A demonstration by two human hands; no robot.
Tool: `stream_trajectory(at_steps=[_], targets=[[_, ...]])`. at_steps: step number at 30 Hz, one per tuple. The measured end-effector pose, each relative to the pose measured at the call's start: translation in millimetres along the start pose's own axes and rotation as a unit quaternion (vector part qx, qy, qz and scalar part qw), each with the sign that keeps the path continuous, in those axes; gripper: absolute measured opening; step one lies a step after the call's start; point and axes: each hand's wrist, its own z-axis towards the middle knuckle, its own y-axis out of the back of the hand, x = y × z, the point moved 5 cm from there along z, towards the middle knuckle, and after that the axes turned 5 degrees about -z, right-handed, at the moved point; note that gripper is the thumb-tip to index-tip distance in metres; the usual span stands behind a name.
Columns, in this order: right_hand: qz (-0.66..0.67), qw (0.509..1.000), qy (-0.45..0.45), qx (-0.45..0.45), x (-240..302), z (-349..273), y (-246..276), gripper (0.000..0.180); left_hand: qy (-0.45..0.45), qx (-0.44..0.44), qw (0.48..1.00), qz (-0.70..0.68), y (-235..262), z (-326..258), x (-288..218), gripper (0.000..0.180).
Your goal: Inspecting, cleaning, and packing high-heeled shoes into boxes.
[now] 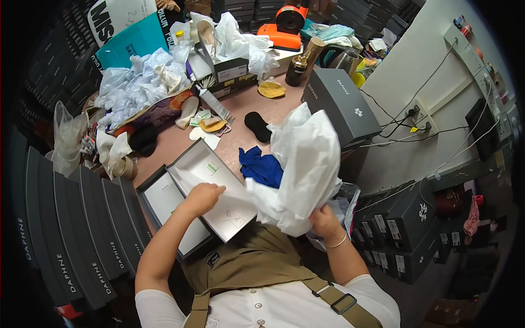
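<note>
Right of centre, our right hand (328, 223) grasps white paper (306, 164); over the open box (232, 191), left of centre, we cannot tell whether our left hand (203, 200) grips. Apparent step: paper handling; next likely needs light control.

Right grip (327, 223) partly behind paper (309, 169), labels (394, 228) too small

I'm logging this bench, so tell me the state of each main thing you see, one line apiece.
White wrapping paper, crumpled, held up
Right hand, closed on that paper
Left hand, fingers curled, grip unclear
Grey box near it, open, white inside showing
Blue cloth, crumpled
Grey box at far right of table, shut
Grey box at back, open, white wrapping heaped above
</note>
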Motion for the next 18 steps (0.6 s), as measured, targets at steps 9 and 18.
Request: stream_trajectory(at_steps=[9, 18], targets=[[-0.027, 0.933, -0.039, 0.357, 7.2, 93.4, -131.8, 0.043, -0.004, -0.600, 0.738, -0.309, 152.6, -97.4, 22.5, 0.024], [-0.515, 0.793, 0.175, 0.274, 13.7, 59.1, -181.3, 0.043, -0.035, -0.302, 0.952, 0.020, 61.4, -48.9, -25.9, 0.024]])
